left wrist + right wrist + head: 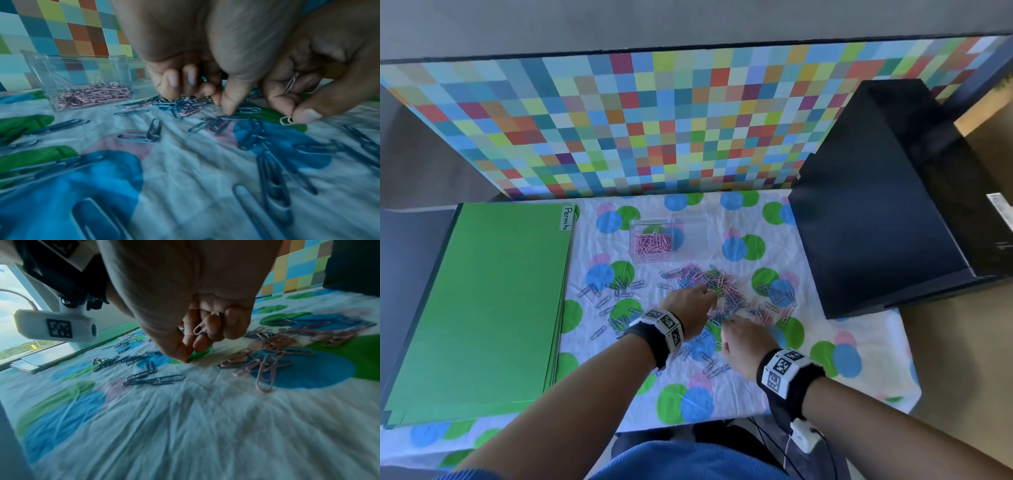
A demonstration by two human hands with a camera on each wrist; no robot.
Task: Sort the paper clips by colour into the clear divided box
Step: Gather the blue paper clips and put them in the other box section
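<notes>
At twelve o'clock from the hands, in the head view, the clear divided box (669, 238) holds pink clips in its left compartment, its right apparently unfilled; the mixed pile of paper clips (709, 284) lies just before it, likely for short carries. In the left wrist view, the left hand (197, 65) curls its fingertips (228, 105) down onto blue clips, pinching at them. In the right wrist view, the right hand (197, 318) is curled around a pink clip (200, 327), thumb touching the cloth (205, 426).

Head looks down; wrists skim low; all share clips (702, 281).
</notes>
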